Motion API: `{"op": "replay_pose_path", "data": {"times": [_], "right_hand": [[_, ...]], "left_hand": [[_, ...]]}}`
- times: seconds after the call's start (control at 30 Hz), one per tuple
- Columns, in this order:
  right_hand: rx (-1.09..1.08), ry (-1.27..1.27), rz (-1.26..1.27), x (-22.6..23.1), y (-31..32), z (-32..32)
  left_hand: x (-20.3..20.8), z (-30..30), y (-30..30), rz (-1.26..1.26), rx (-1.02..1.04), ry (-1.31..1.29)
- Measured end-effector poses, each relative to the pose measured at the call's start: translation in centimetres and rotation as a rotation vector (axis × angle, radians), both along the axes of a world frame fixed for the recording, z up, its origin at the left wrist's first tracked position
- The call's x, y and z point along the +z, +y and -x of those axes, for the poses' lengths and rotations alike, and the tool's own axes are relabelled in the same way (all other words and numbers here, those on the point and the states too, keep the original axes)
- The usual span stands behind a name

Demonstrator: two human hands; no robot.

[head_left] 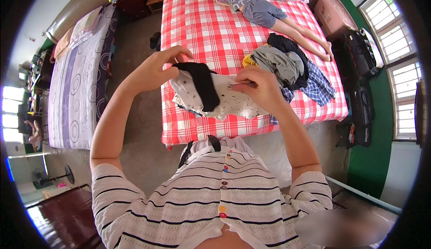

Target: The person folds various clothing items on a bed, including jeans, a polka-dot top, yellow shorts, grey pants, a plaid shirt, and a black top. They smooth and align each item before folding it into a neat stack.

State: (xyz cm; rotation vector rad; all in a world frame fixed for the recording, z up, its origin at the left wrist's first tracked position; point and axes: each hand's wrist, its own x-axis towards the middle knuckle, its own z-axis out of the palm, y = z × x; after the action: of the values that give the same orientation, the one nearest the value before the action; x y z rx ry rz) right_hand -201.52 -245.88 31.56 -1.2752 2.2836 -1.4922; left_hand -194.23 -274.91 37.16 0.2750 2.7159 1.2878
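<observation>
Over the near edge of the bed, I hold up a white dotted garment [235, 101] with a wide black band [205, 87] across it. My left hand [159, 67] has the garment's upper left corner between thumb and fingers. At its right side, my right hand [259, 82] pinches the white cloth, fingertips pressed together. Part of the fabric hangs in folds, and its full shape cannot be made out. To the right of my right hand lies a heap of clothes with a grey garment [278, 67], a black one [294, 47] and a blue plaid one [318, 85].
A red-and-white checked bed [202, 29] stretches ahead; a person in grey shorts [262, 13] lies at its far right. Another bed [83, 78] stands left across a strip of floor. Black bags [359, 101] line the right wall. A fan [54, 176] stands at lower left.
</observation>
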Motion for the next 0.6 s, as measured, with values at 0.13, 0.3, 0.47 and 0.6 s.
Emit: {"op": "replay_pose_path", "data": {"times": [0.13,0.3,0.47,0.6], "right_hand": [[0.065,0.019,0.019,-0.7,-2.5,-1.3],[0.122,-0.022,0.040,-0.8,-2.5,-1.7],[0.098,-0.143,0.124,-3.6,-1.1,-2.4],[-0.090,-0.178,0.093,-7.5,0.7,-4.7]], "left_hand": [[-0.6,-0.2,5.8,0.204,-0.231,0.335],[-2.5,0.9,6.0,0.233,-0.221,-0.205],[-3.1,1.8,5.2,0.305,-0.388,-0.046],[-2.5,0.4,5.0,0.073,-0.230,-0.129]]}}
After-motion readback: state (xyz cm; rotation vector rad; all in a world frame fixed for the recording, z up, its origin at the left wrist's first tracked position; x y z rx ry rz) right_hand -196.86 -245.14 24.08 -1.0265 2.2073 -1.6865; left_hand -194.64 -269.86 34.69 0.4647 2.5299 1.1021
